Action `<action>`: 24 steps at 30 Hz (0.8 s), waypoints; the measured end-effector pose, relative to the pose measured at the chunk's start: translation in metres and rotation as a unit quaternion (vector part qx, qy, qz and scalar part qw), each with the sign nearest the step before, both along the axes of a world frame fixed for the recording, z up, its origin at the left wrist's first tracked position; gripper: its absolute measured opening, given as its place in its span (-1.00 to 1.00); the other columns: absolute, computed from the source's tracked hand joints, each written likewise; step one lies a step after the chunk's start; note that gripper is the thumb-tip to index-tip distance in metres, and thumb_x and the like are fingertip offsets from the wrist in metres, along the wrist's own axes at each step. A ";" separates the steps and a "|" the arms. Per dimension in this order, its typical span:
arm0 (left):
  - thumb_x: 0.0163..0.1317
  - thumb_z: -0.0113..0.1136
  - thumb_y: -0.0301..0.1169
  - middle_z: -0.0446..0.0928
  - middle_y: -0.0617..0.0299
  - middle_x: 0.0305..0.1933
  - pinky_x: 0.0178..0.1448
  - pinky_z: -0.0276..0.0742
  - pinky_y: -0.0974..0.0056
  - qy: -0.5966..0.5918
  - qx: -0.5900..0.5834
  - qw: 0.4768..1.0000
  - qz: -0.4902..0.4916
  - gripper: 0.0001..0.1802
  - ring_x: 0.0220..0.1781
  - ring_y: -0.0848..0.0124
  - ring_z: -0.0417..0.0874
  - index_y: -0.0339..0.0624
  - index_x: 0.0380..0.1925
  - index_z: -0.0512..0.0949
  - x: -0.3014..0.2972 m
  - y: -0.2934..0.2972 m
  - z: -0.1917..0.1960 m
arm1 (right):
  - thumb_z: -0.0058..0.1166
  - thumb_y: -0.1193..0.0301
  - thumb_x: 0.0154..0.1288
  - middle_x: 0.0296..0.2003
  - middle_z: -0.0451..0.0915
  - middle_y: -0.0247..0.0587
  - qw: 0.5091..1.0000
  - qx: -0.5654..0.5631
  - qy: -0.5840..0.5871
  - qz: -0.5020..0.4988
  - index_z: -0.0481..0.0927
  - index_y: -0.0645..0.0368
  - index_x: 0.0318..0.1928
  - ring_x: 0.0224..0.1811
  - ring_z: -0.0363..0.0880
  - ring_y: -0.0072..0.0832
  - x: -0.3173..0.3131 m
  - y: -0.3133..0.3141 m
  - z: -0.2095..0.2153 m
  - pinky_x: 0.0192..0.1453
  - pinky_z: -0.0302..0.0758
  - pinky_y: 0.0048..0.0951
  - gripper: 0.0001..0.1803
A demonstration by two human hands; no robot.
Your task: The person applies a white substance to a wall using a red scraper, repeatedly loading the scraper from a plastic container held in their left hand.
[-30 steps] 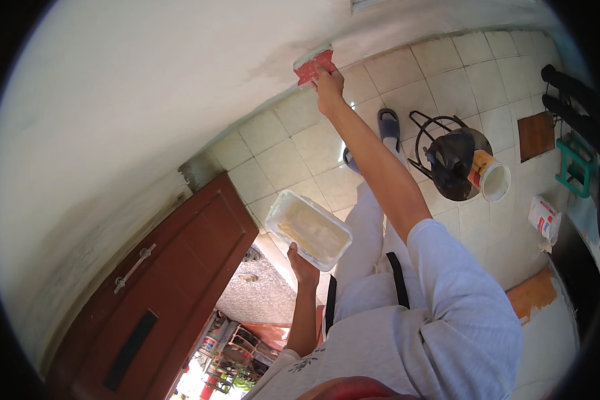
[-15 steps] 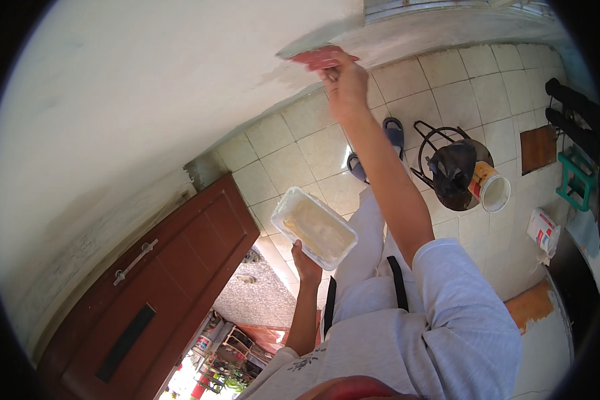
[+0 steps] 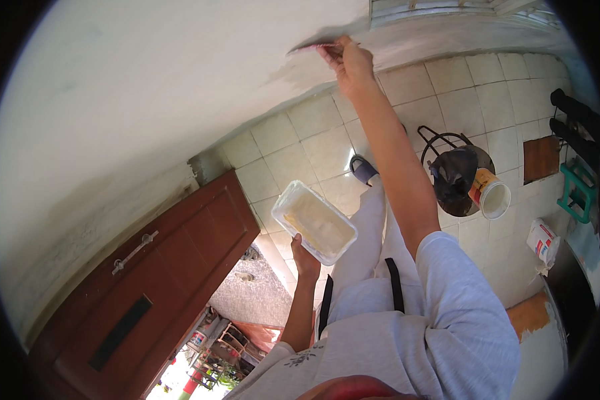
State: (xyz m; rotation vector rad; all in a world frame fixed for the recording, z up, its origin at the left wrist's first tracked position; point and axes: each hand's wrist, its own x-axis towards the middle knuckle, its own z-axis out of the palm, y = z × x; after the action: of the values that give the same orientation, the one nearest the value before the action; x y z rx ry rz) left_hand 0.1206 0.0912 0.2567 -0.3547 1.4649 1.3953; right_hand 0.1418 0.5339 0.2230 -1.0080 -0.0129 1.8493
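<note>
My right hand (image 3: 351, 61) is stretched out to the wall (image 3: 153, 87), with its fingers closed round a red scraper (image 3: 321, 46). The scraper is seen nearly edge-on, its blade against or very close to the wall, below the window. Damp-looking grey patches mark the plaster there. Down in front of my body, my left hand (image 3: 305, 257) grips the near side of a white rectangular plastic tub (image 3: 343, 248). A pale, creamy paste (image 3: 317, 217) lies inside, spread over the bottom and sides. Most of the left fingers are hidden under the tub.
A brown door (image 3: 160, 273) stands open at the left. On the right, a round stool (image 3: 455, 205) carries a black plastic bag (image 3: 453, 170) and a paint bucket (image 3: 493, 199) lying tipped. Beyond are a green stool (image 3: 575, 190) and a white packet (image 3: 543, 240) on the tiled floor (image 3: 327, 143).
My right hand has moved slightly up and right along the wall, and the scraper has turned from showing its red face to nearly edge-on. The tub stays almost in place.
</note>
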 end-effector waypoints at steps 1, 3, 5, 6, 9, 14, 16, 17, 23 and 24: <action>0.27 0.08 0.07 0.27 0.13 0.40 0.46 0.20 0.07 0.000 -0.006 1.000 0.002 -0.16 0.43 0.18 0.28 -0.12 0.43 0.12 0.001 0.003 0.005 | -0.07 0.57 0.38 -0.23 0.56 0.03 1.000 -0.004 0.014 -0.001 0.46 0.51 -0.26 -0.20 0.63 -0.29 0.007 0.000 0.010 0.03 0.75 -0.37 -0.84; 0.26 0.08 0.07 0.27 0.13 0.40 0.46 0.20 0.07 -0.002 -0.011 1.000 0.003 -0.16 0.43 0.18 0.28 -0.12 0.43 0.12 0.001 0.002 0.007 | -0.06 0.56 0.38 -0.24 0.56 0.00 1.000 0.004 0.024 -0.016 0.47 0.47 -0.25 -0.20 0.63 -0.30 0.023 -0.011 0.017 0.04 0.74 -0.37 -0.85; 0.27 0.07 0.07 0.28 0.13 0.39 0.46 0.20 0.07 -0.003 -0.003 1.000 0.003 -0.16 0.43 0.19 0.28 -0.14 0.43 0.12 0.000 -0.003 0.005 | -0.05 0.54 0.38 -0.25 0.57 -0.02 0.999 0.013 0.037 -0.027 0.49 0.44 -0.24 -0.20 0.63 -0.32 0.034 -0.026 0.021 0.05 0.72 -0.37 -0.86; 0.27 0.07 0.07 0.28 0.13 0.39 0.46 0.20 0.07 -0.004 -0.003 1.000 0.004 -0.16 0.43 0.19 0.28 -0.14 0.43 0.12 0.001 -0.003 0.005 | -0.02 0.52 0.38 -0.25 0.59 -0.06 0.998 -0.002 -0.054 -0.020 0.52 0.38 -0.22 -0.20 0.64 -0.32 0.040 -0.035 0.022 0.04 0.70 -0.38 -0.86; 0.27 0.06 0.07 0.29 0.13 0.38 0.46 0.20 0.08 0.005 -0.006 1.000 0.010 -0.16 0.42 0.19 0.30 -0.15 0.42 0.13 0.006 0.000 0.004 | 0.03 0.44 0.34 -0.28 0.63 -0.08 0.974 0.026 -0.224 -0.008 0.58 0.35 -0.16 -0.23 0.66 -0.33 0.043 -0.052 -0.033 -0.02 0.66 -0.39 -0.80; 0.27 0.05 0.07 0.30 0.12 0.37 0.45 0.20 0.08 -0.012 -0.009 1.000 0.015 -0.17 0.42 0.18 0.30 -0.15 0.42 0.14 0.004 -0.004 0.003 | 0.03 0.38 0.32 -0.32 0.68 0.06 0.807 0.135 -0.573 0.056 0.60 0.39 -0.07 -0.31 0.69 -0.26 -0.004 -0.071 -0.122 -0.14 0.59 -0.32 -0.68; 0.27 0.06 0.07 0.30 0.12 0.37 0.46 0.20 0.08 -0.006 -0.013 1.000 0.019 -0.17 0.42 0.19 0.30 -0.15 0.42 0.14 0.006 0.000 0.005 | -0.01 0.40 0.32 -0.33 0.67 0.13 0.874 0.170 -0.453 0.027 0.59 0.40 -0.04 -0.33 0.68 -0.19 -0.027 -0.066 -0.119 -0.16 0.56 -0.27 -0.67; 0.27 0.06 0.07 0.30 0.13 0.37 0.46 0.20 0.08 -0.001 -0.018 1.000 0.025 -0.17 0.42 0.19 0.29 -0.15 0.42 0.14 0.007 0.001 0.004 | -0.01 0.40 0.32 -0.33 0.67 0.13 0.875 0.171 -0.453 0.025 0.59 0.40 -0.04 -0.33 0.68 -0.19 -0.036 -0.066 -0.113 -0.16 0.56 -0.27 -0.67; 0.25 0.08 0.07 0.31 0.15 0.37 0.45 0.20 0.08 0.000 -0.010 0.999 0.037 -0.17 0.41 0.19 0.30 -0.15 0.41 0.16 0.002 -0.010 -0.001 | -0.01 0.39 0.41 -0.55 0.56 -0.23 0.882 0.170 -0.439 -0.012 0.57 0.37 -0.18 -0.53 0.47 -0.57 -0.076 -0.086 -0.028 -0.42 0.39 -0.40 -0.76; 0.25 0.08 0.07 0.31 0.15 0.37 0.45 0.20 0.08 -0.001 -0.009 0.999 0.040 -0.17 0.41 0.19 0.30 -0.15 0.41 0.16 0.002 -0.010 0.000 | -0.01 0.39 0.41 -0.55 0.56 -0.23 0.882 0.173 -0.438 -0.010 0.57 0.37 -0.18 -0.53 0.47 -0.57 -0.075 -0.090 -0.016 -0.42 0.39 -0.40 -0.76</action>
State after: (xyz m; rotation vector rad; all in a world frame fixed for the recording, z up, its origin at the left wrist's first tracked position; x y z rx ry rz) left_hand 0.1223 0.0815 0.2563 -0.4298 1.4766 1.4466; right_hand 0.0664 0.4440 0.2075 -1.4805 -0.8404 1.1662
